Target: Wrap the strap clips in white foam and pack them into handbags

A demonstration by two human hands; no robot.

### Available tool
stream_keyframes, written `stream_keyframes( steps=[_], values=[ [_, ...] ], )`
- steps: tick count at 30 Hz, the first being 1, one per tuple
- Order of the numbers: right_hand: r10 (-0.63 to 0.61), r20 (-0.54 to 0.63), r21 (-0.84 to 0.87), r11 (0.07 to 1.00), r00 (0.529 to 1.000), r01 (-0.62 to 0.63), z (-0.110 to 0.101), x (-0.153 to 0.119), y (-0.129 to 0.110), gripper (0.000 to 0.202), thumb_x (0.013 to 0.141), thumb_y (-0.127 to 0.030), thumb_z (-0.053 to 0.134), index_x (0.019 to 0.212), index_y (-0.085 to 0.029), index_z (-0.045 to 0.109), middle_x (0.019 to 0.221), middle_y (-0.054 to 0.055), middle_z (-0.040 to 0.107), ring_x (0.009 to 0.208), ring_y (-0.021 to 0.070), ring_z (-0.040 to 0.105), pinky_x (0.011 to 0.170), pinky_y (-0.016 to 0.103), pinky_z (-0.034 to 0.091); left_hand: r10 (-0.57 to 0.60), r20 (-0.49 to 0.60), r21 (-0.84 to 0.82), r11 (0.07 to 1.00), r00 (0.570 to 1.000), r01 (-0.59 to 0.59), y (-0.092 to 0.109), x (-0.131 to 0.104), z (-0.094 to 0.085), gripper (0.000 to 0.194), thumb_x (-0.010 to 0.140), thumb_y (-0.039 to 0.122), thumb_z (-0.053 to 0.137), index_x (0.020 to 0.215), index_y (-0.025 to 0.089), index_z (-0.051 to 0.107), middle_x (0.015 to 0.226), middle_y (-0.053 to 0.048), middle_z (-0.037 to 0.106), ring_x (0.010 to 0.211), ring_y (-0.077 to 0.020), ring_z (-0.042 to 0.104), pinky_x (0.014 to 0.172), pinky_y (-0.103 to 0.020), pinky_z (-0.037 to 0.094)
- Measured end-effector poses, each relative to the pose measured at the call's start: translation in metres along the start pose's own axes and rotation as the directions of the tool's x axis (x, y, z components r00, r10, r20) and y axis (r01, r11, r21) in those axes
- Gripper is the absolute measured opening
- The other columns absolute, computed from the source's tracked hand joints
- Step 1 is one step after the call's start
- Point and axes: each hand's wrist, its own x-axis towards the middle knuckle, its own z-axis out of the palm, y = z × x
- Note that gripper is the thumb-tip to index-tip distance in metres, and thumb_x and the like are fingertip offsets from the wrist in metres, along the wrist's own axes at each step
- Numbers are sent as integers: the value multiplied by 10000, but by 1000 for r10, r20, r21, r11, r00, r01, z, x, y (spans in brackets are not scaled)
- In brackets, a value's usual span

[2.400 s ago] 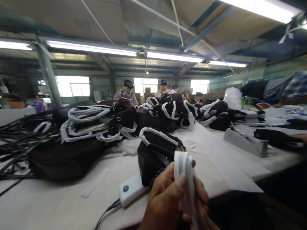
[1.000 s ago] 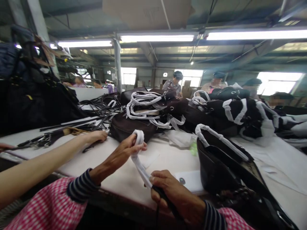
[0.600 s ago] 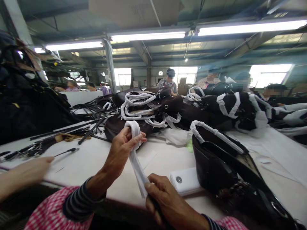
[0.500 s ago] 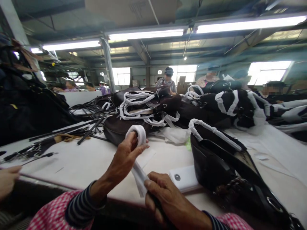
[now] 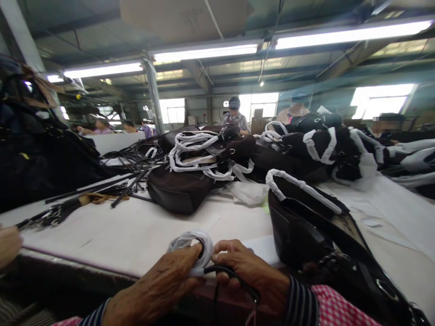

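My left hand (image 5: pixel 163 280) is closed around a roll of thin white wrapping strip (image 5: pixel 206 246), low at the table's front edge. Close beside it, my right hand (image 5: pixel 246 262) grips a black strap (image 5: pixel 249 290), whose end points toward the roll. Whether strip and strap touch is hard to tell. To the right stands a black handbag (image 5: pixel 292 226), its handle (image 5: pixel 299 183) wrapped in white. Behind my right hand a flat white object (image 5: pixel 267 249) is partly hidden.
Dark bags with white-wrapped handles (image 5: pixel 183 194) are heaped across the table (image 5: pixel 112 235). Black straps with metal clips (image 5: pixel 57 213) lie at left, near a pile of dark bags (image 5: pixel 44 158). Another person's hand (image 5: pixel 8 246) shows at the left edge; co-workers (image 5: pixel 234 118) are beyond.
My left hand has come down and nearer with the roll. My right hand has moved up beside it, and the strip stretched between them has shortened; the black strap's end now shows.
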Motion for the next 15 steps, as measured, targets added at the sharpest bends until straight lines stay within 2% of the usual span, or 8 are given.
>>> stream_keyframes(
  steps=[2,5,7,9,12,13,15],
  values=[
    [-32,-6,-113,993,999,31,-2,2,-6,286,853,-410,621,1023,-184,578,583,-62,569,372,55,382,381,154,242,-70,104,-19,997,992,72,-4,8,2,386,940,276,571,1320,291,504,1220,-45,679,1070,-239,653,921,-318,531],
    [-210,53,-326,920,976,216,-7,-1,-15,319,903,-449,624,1054,-169,599,669,-22,620,474,91,488,450,190,322,-168,253,-44,982,953,184,-10,24,0,192,906,223,565,1097,243,552,1068,-27,658,938,-223,627,849,-340,474],
    [-358,101,-525,773,928,356,-10,-3,-19,312,889,-406,699,1085,-173,632,787,7,655,659,140,583,572,227,398,-185,305,-54,976,934,211,-13,32,-4,174,891,205,563,1062,231,546,1050,-22,634,927,-221,601,835,-347,431],
    [-464,153,-719,554,872,421,-12,-2,-20,228,880,-270,735,1082,-190,666,904,22,674,835,176,604,723,269,423,-175,331,-62,976,927,207,-14,37,-10,178,879,192,570,1053,226,547,1036,-12,621,901,-213,578,803,-338,401],
    [-493,226,-890,246,840,384,-12,6,-20,137,870,-100,709,973,-191,704,980,29,679,937,192,598,822,302,398,-102,347,-67,989,932,133,-11,42,-20,212,867,140,572,1063,222,563,1044,1,613,885,-195,554,794,-322,384],
    [-484,236,-916,180,843,360,-12,10,-20,120,865,-92,722,938,-186,709,978,30,678,946,194,596,821,303,394,-72,357,-56,994,931,98,-10,44,-23,238,858,108,564,1070,217,575,1064,-2,613,902,-192,554,809,-317,386],
    [-478,228,-944,105,848,313,-13,18,-21,92,862,-149,777,914,-184,709,982,33,680,965,202,589,816,309,389,-38,383,-21,999,923,50,-7,49,-26,283,829,48,549,1061,199,602,1094,-14,614,941,-193,556,840,-312,387]
  ],
)
